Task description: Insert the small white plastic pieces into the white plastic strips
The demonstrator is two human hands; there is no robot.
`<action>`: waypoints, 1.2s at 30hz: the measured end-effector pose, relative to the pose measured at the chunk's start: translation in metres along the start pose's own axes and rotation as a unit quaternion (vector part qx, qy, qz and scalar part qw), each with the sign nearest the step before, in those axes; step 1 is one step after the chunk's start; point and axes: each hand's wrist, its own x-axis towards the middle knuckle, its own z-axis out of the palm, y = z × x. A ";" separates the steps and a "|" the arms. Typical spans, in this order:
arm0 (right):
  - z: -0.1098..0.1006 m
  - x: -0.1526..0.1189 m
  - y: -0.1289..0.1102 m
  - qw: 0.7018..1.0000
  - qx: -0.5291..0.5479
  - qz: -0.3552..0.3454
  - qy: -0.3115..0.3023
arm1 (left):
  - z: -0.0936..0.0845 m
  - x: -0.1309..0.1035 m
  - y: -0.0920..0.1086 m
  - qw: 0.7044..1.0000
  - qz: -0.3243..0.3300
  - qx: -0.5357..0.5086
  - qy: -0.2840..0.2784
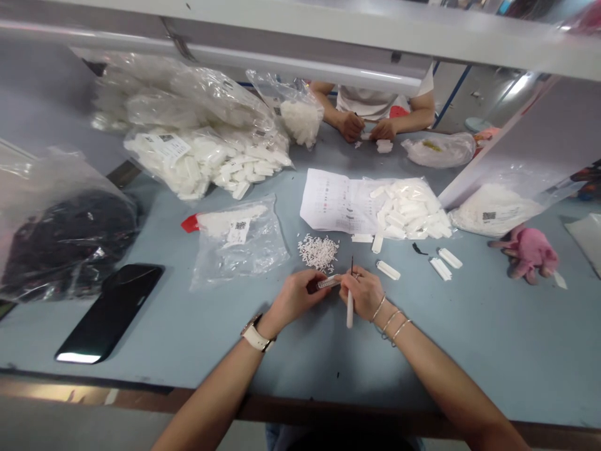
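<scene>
Near the front middle of the table, my left hand is closed on one end of a small white plastic part with a row of slots. My right hand is closed round a white-handled tool with a thin dark tip pointing away from me, its fingers at the part's right end. Just beyond my hands lies a pile of tiny white pieces. A white part rests to the right of my right hand, and two more lie farther right.
Bags of white parts stand at the back left. A black phone lies left, near a flat clear bag. Printed paper and a pink plush toy are beyond and right. Another person's hands work opposite.
</scene>
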 end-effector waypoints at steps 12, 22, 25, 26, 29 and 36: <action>0.010 -0.001 0.002 0.991 0.081 0.063 0.090 | 0.003 0.000 -0.006 1.000 0.021 0.011 -0.002; 0.008 0.010 0.005 0.995 0.054 0.075 0.048 | 0.003 0.000 -0.008 0.997 0.061 0.033 -0.023; 0.009 0.021 0.008 0.995 0.045 0.081 0.022 | 0.003 0.000 -0.008 0.997 0.068 0.032 -0.019; 0.009 0.025 0.008 0.996 0.043 0.083 0.013 | 0.002 0.000 -0.007 0.997 0.068 0.032 -0.020; 0.011 0.039 0.010 0.996 0.028 0.079 -0.023 | 0.001 0.000 -0.004 0.997 0.061 0.028 -0.027; 0.012 0.042 0.014 0.993 0.041 0.104 -0.039 | 0.000 0.001 -0.004 0.998 0.054 0.024 -0.035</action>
